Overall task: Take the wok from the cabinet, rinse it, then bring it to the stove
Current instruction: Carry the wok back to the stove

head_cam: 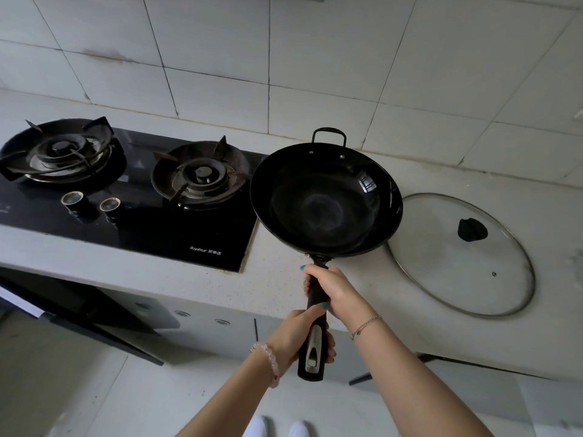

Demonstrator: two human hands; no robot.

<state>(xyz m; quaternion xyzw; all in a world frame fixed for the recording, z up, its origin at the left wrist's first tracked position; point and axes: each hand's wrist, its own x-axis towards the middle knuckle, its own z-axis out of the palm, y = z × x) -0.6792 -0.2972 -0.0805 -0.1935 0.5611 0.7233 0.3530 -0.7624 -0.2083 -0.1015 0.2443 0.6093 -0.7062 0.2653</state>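
Note:
The black wok (325, 200) hangs in the air above the countertop, just right of the stove (132, 228), with its rim overlapping the stove's right edge. Its long black handle points toward me. My right hand (331, 288) grips the handle close to the bowl. My left hand (303, 339) grips the handle's lower end with the metal insert. The stove's right burner (200, 176) stands just left of the wok, and the left burner (61, 152) lies farther left. Both burners are bare.
A glass lid (463, 257) with a black knob lies flat on the countertop (277, 288) to the right of the wok. Two control knobs (91, 201) sit at the stove's front. Tiled wall (315, 58) behind. Cabinet fronts (202, 323) run under the counter.

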